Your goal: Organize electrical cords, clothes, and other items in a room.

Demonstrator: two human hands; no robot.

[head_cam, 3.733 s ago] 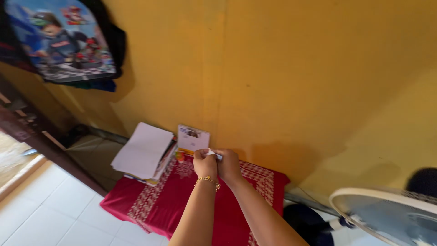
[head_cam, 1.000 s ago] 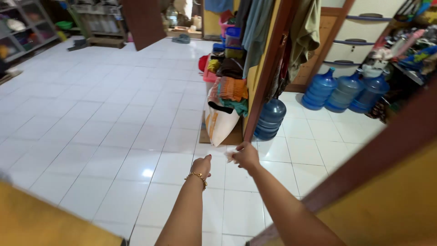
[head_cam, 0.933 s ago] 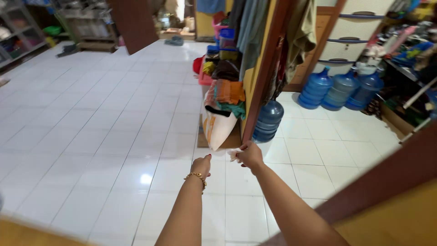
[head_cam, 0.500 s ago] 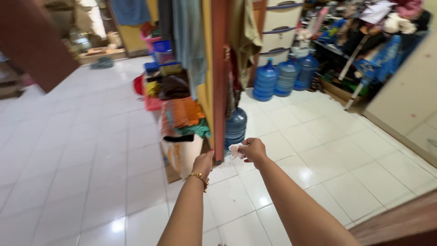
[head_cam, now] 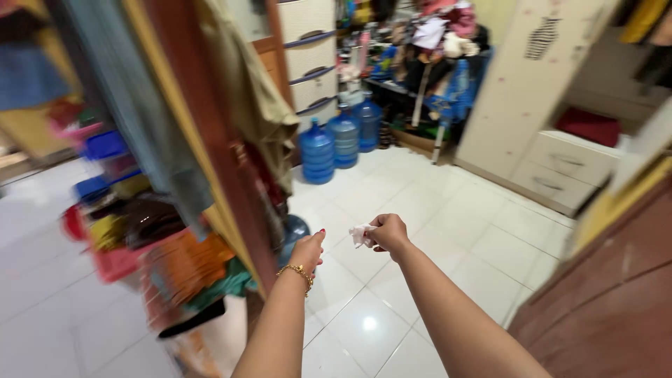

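Both hands reach out in front of me at chest height, well apart from each other. Right hand (head_cam: 389,233) is curled into a loose fist, pinching a small crumpled white scrap of paper (head_cam: 362,234) that pokes out on its left side. Left hand (head_cam: 309,250) holds nothing — fingers drawn together, a gold bracelet (head_cam: 297,271) on the wrist. Just left of it stands a brown door frame (head_cam: 217,161); blue water jugs (head_cam: 334,143) sit far beyond the hands on the white tiled floor (head_cam: 420,210).
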